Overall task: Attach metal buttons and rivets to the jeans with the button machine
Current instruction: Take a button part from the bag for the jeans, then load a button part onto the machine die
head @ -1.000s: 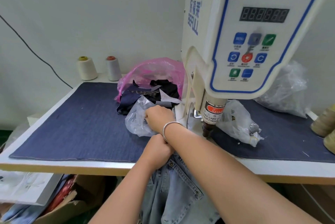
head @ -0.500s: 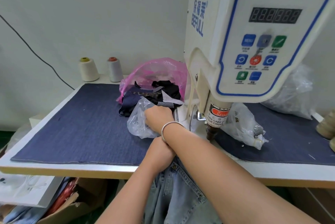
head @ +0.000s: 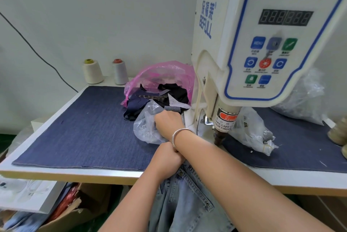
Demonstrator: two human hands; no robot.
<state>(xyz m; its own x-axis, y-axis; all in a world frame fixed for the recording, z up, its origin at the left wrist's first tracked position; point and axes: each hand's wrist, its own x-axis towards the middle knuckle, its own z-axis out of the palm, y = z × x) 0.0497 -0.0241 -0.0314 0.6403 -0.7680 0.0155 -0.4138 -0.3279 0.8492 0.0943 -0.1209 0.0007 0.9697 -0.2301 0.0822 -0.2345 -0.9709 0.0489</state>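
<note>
At the button machine [head: 259,44], a person's right hand [head: 169,123] reaches into a clear bag [head: 145,128] beside the press head, fingers buried in the plastic, so whether that grip has closed on anything cannot be told. The left hand [head: 167,158], crossed beneath the right wrist, holds the pale jeans [head: 187,201] in a closed grip at the bench [head: 65,174] edge; they hang off the front. Best practice here, it seems: pick one fastener cleanly and keep the denim flat and steady. Dark denim cloth [head: 84,128] covers the bench; two thread cones [head: 105,71] stand by the white wall, a pink bag [head: 165,74] of scraps behind.
</note>
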